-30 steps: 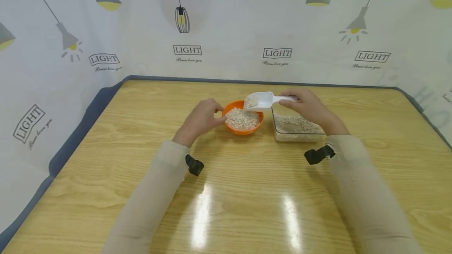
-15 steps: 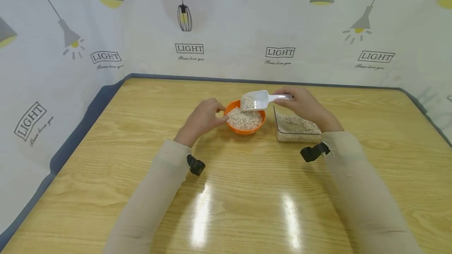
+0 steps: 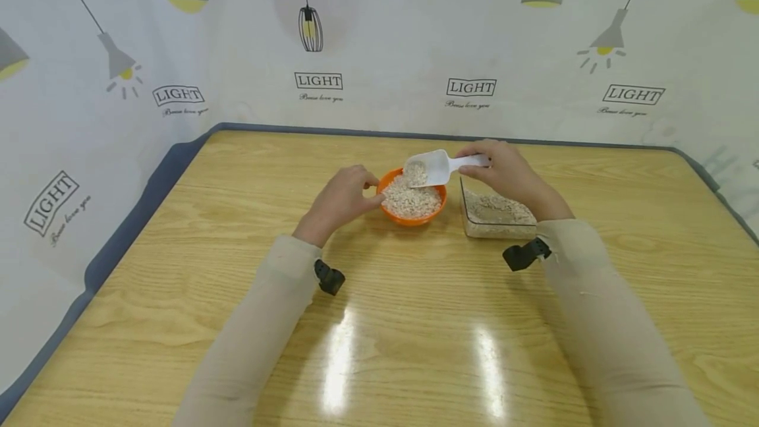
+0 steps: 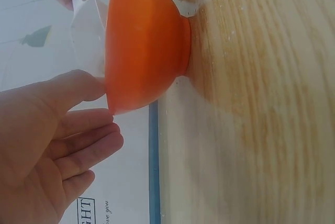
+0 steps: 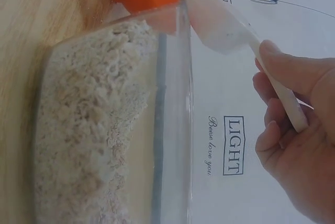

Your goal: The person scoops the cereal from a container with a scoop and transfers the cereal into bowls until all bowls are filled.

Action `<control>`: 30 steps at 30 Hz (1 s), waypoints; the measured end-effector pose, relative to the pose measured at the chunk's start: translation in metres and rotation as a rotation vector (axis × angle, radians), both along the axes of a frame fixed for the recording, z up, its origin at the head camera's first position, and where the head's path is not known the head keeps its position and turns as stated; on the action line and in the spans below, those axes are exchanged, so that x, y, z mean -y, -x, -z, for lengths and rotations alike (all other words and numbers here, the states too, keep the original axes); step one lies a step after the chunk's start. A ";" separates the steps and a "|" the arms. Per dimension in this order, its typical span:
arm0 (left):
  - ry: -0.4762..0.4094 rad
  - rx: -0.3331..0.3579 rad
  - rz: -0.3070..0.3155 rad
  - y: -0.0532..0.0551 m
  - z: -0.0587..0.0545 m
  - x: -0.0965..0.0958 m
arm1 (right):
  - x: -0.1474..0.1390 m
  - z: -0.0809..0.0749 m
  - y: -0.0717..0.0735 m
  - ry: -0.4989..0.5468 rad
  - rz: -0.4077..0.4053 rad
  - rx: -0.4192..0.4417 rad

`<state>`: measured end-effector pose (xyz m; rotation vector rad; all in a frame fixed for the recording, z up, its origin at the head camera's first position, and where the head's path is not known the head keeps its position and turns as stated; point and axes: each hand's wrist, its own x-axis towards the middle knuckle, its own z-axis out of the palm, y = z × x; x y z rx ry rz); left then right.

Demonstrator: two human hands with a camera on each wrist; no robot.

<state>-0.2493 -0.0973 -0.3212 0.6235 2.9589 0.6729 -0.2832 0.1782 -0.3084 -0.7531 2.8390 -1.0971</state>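
Note:
An orange bowl point(image 3: 409, 221) stands on the table, filled with pale oat flakes point(image 3: 418, 204). My left hand point(image 3: 342, 199) pinches its left rim between thumb and index finger, while the other fingers extend below, as the left wrist view shows. My right hand point(image 3: 504, 169) grips the handle of a white scoop point(image 3: 437, 167). The scoop tilts down to the left over the bowl's far side, with oat flakes at its lip reaching the heap below. In the right wrist view, thumb and fingers wrap the scoop handle point(image 5: 285, 101).
Just right of the bowl sits a clear rectangular container point(image 3: 501, 232) partly filled with oat flakes, below my right wrist. The wooden table point(image 3: 409, 321) ends at a wall covering point(image 3: 379, 107) printed with lamps. A few crumbs point(image 4: 230, 33) lie beside the bowl.
The scoop has moved slightly left and tipped further down over the bowl, and its oats have slid toward the lip. My left hand keeps its place at the rim.

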 end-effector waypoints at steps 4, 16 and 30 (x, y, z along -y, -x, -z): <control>0.002 0.003 -0.001 0.000 0.000 -0.001 | 0.000 -0.004 -0.003 -0.012 0.011 0.001; 0.002 0.004 -0.005 0.000 0.002 0.000 | -0.004 -0.007 -0.007 -0.022 0.005 -0.079; 0.001 -0.008 -0.009 0.001 0.002 -0.001 | -0.003 -0.012 -0.016 -0.010 0.005 -0.157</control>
